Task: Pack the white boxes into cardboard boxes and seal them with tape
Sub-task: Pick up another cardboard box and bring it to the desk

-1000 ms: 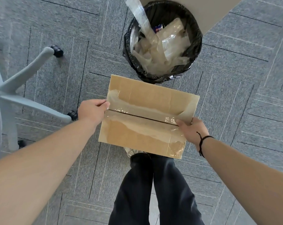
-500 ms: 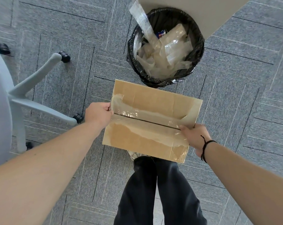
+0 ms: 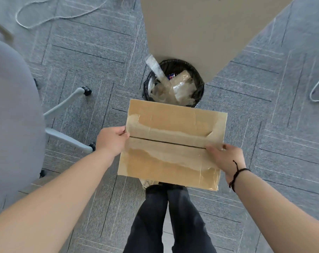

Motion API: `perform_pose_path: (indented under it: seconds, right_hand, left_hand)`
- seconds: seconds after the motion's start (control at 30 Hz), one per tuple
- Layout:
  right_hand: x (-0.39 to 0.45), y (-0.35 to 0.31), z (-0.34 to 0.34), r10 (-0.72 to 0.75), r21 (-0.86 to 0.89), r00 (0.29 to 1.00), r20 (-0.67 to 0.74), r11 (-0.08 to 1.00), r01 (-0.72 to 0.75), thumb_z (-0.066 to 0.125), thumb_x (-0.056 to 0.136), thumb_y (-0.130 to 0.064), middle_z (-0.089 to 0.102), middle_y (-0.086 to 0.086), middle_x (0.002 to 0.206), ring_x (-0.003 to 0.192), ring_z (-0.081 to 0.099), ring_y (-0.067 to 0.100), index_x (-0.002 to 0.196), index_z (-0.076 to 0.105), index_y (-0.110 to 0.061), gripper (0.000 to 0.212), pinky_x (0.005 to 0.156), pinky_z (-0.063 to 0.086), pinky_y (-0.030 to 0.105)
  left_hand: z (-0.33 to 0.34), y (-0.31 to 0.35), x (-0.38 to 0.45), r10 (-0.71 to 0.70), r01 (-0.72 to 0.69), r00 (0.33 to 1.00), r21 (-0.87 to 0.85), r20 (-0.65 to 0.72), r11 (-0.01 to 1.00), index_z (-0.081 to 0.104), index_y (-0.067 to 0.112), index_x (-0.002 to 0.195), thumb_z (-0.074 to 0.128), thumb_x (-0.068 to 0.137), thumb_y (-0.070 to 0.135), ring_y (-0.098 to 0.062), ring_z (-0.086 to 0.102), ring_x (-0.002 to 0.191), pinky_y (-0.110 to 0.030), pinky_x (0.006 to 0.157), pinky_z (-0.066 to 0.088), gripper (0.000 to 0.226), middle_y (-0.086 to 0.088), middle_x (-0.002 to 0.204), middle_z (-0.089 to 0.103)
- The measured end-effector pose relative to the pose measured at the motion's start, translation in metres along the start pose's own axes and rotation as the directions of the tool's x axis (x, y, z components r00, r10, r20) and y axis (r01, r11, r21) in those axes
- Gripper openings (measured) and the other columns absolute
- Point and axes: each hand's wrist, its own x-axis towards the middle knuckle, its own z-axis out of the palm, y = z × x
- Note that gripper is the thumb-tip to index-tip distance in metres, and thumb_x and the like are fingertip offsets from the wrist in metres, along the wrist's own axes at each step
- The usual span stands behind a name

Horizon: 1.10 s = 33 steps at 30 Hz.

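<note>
**Cardboard box held over the floor, flaps shut, old tape on the seam**

Fingers (image 3: 123, 132) of my left hand (image 3: 112, 141) curl round the left edge of the cardboard box (image 3: 173, 143) at the seam; my right hand (image 3: 225, 157) grips the right edge, its fingers (image 3: 210, 148) lying on the top face by the end of the seam. I hold the box in the air above my legs, flat face up, its two flaps meeting along a dark slit. Tape remnants (image 3: 173, 157) cling along both flaps and do not bridge the slit. I judge this a box being readied, not sealed; next it wants setting on the surface (image 3: 200, 30) and opening for packing. Whether anything is inside, I cannot tell. Beyond it stands a black bin (image 3: 199, 83) full of crumpled clear plastic. No white boxes show.
</note>
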Motion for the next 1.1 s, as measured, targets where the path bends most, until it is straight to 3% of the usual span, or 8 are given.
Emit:
perform_pose_path:
  seconds: [0.17,0.3,0.43,0.63,0.8,0.93,1.0,1.1]
  right_hand:
    - [-0.054,-0.058,-0.053,-0.135,0.041,0.991,-0.018,0.99,0.136,0.082,0.079,-0.032,0.076,-0.006,0.088,0.082,0.075,0.019,0.094,0.073,-0.024,0.02,0.08,0.063,0.045]
    - [-0.115,-0.095,-0.102,-0.229,0.058,0.973,-0.02,0.972,0.229,0.084,0.079,-0.035,0.079,-0.006,0.086,0.081,0.076,0.018,0.094,0.077,-0.024,0.02,0.081,0.063,0.046]
    - [-0.182,-0.122,-0.153,-0.297,0.089,0.953,-0.067,0.949,0.302,0.08,0.084,-0.03,0.079,-0.006,0.081,0.083,0.076,0.021,0.083,0.08,-0.023,0.007,0.086,0.061,0.05]
    - [-0.262,-0.128,-0.208,-0.309,0.212,0.917,-0.253,0.907,0.364,0.084,0.076,-0.038,0.079,-0.005,0.079,0.087,0.075,0.029,0.075,0.08,-0.038,0.004,0.087,0.059,0.055]
    - [-0.301,-0.137,-0.251,-0.336,0.288,0.906,-0.258,0.868,0.404,0.082,0.084,-0.024,0.079,0.0,0.077,0.082,0.074,0.026,0.063,0.08,-0.024,0.021,0.09,0.059,0.052]
    - [-0.299,-0.144,-0.289,-0.387,0.296,0.873,-0.296,0.832,0.469,0.081,0.085,-0.031,0.078,-0.01,0.073,0.086,0.075,0.022,0.063,0.076,-0.031,0.022,0.09,0.059,0.05]
    - [-0.293,-0.144,-0.313,-0.41,0.304,0.858,-0.307,0.813,0.497,0.081,0.084,-0.036,0.078,-0.011,0.076,0.086,0.074,0.021,0.065,0.077,-0.033,0.02,0.09,0.059,0.051]
    - [-0.282,-0.144,-0.358,-0.437,0.333,0.845,-0.307,0.783,0.526,0.081,0.083,-0.034,0.078,-0.009,0.077,0.087,0.074,0.022,0.064,0.079,-0.034,0.019,0.09,0.058,0.052]
  left_hand:
    - [-0.047,0.058,-0.052,0.041,-0.051,0.997,-0.15,-0.068,0.987,0.07,0.012,0.126,0.072,0.092,0.011,-0.009,0.06,0.104,-0.021,0.09,0.045,0.034,0.005,0.12,0.069]
    - [-0.088,0.096,-0.099,0.048,-0.075,0.993,-0.252,-0.112,0.965,0.075,0.014,0.116,0.08,0.085,0.017,-0.008,0.067,0.094,-0.033,0.096,0.054,0.032,0.005,0.107,0.074]
    - [-0.12,0.129,-0.156,0.098,-0.142,0.984,-0.32,-0.149,0.937,0.078,0.016,0.105,0.083,0.082,0.015,-0.006,0.068,0.087,-0.03,0.09,0.055,0.024,0.01,0.091,0.074]
    - [-0.139,0.185,-0.238,0.218,-0.281,0.953,-0.344,-0.209,0.896,0.078,0.011,0.106,0.079,0.086,0.015,-0.019,0.07,0.094,-0.035,0.091,0.055,0.02,0.001,0.097,0.076]
    - [-0.152,0.226,-0.284,0.34,-0.402,0.907,-0.272,-0.248,0.874,0.079,0.015,0.105,0.074,0.09,0.019,-0.027,0.07,0.101,-0.042,0.093,0.056,0.017,0.0,0.099,0.078]
    - [-0.151,0.26,-0.32,0.416,-0.476,0.867,-0.209,-0.274,0.855,0.078,0.017,0.109,0.07,0.092,0.019,-0.022,0.07,0.1,-0.039,0.091,0.056,0.019,0.003,0.104,0.077]
    - [-0.144,0.278,-0.338,0.425,-0.486,0.865,-0.229,-0.268,0.844,0.08,0.022,0.1,0.066,0.092,0.014,-0.02,0.07,0.096,-0.038,0.087,0.056,0.018,0.005,0.097,0.078]
    - [-0.125,0.311,-0.371,0.404,-0.446,0.895,-0.329,-0.19,0.832,0.081,0.029,0.072,0.059,0.087,0.005,-0.022,0.066,0.077,-0.038,0.078,0.053,0.036,0.003,0.078,0.077]
